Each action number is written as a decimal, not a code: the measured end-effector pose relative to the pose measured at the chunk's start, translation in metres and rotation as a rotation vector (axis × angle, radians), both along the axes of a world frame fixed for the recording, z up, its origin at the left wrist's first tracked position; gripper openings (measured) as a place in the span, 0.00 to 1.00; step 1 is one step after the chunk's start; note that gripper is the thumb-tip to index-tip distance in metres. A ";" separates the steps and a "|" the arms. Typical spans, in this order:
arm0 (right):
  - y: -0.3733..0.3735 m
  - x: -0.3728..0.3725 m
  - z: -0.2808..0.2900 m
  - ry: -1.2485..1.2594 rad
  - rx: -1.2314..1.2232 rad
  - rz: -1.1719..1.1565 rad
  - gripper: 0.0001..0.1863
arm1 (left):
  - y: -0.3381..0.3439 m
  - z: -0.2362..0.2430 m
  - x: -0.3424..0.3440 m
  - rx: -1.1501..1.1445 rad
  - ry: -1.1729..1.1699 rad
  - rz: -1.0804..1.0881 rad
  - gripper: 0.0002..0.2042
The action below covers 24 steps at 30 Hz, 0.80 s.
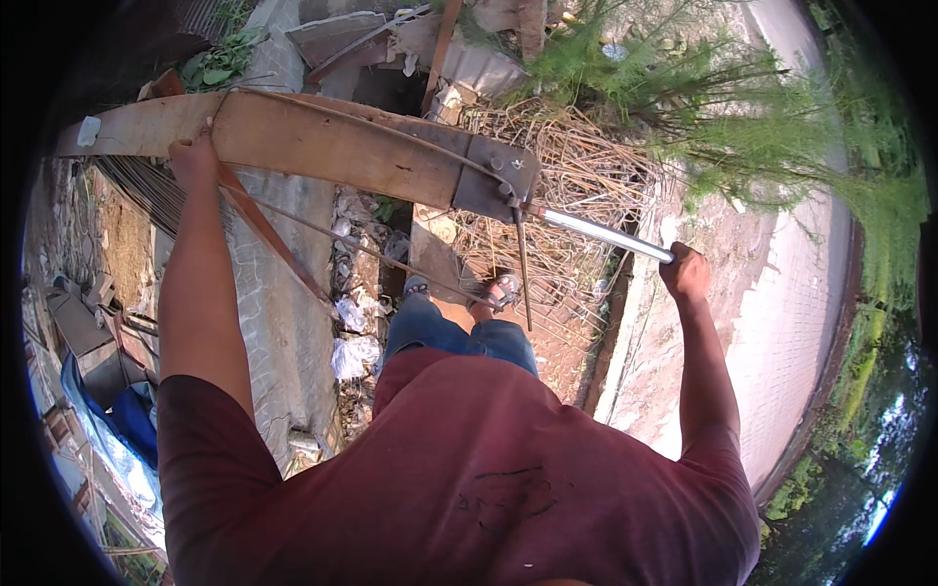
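A long wooden beam (332, 146) lies across the space in front of me, with a dark metal plate and pins (484, 174) at its right end. Along its top runs a thin metal rod (430, 145), which bends down at the pins. My left hand (195, 156) is closed at the beam's left part, where the rod appears to turn through the fingers; the beam partly hides the grip. My right hand (687, 272) is wrapped round the end of a silver pipe handle (606, 232), whose other end meets the pins.
Cut rods or sticks (567, 156) lie heaped beyond the plate. A feathery green plant (684, 107) overhangs at the upper right, near a paved strip (782, 322). A bundle of dark rods (147, 195) sits under the beam's left end. Plastic litter (354, 356) lies by my feet.
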State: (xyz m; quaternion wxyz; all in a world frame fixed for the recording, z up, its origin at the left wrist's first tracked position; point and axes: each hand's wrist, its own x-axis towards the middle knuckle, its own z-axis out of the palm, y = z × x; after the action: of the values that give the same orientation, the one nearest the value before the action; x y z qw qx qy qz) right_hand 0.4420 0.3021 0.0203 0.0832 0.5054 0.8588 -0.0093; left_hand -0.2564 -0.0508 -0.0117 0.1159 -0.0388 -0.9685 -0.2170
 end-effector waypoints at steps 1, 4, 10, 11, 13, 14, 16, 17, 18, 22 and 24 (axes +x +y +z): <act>-0.029 0.001 0.005 -0.012 -0.009 -0.083 0.08 | 0.000 0.002 0.003 0.005 0.003 0.003 0.37; -0.098 0.014 0.005 -0.017 0.059 -0.255 0.08 | 0.001 0.002 0.003 0.001 -0.003 0.012 0.37; -0.198 -0.008 0.034 0.002 0.103 -0.452 0.06 | 0.004 0.017 0.018 0.043 -0.092 0.017 0.36; -0.204 -0.015 0.038 0.033 0.115 -0.463 0.06 | 0.007 0.022 0.021 0.048 -0.102 0.007 0.36; -0.235 -0.022 0.038 0.055 0.118 -0.526 0.06 | 0.013 0.031 0.032 0.057 -0.123 -0.005 0.36; -0.244 -0.026 0.038 0.079 0.134 -0.548 0.06 | 0.015 0.034 0.030 0.082 -0.135 -0.016 0.37; -0.246 -0.024 0.034 0.018 0.060 -0.538 0.07 | 0.013 0.028 0.024 0.120 -0.169 -0.034 0.37; -0.244 -0.013 0.029 0.037 0.047 -0.504 0.07 | 0.011 0.022 0.021 0.113 -0.153 -0.035 0.37; -0.232 -0.006 0.025 0.070 -0.011 -0.518 0.08 | 0.006 0.019 0.015 0.097 -0.134 -0.034 0.37; -0.163 0.024 0.009 0.151 -0.040 -0.331 0.10 | 0.009 0.015 0.011 0.118 -0.120 -0.027 0.37; -0.139 0.025 0.013 0.127 -0.027 -0.252 0.09 | 0.011 0.017 0.014 0.090 -0.110 -0.028 0.38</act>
State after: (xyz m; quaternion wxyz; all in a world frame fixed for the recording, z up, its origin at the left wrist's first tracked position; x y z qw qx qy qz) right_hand 0.4667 0.1634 0.0331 0.0336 0.6066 0.7918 -0.0632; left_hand -0.2422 -0.0394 0.0054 0.0610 -0.0351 -0.9620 -0.2638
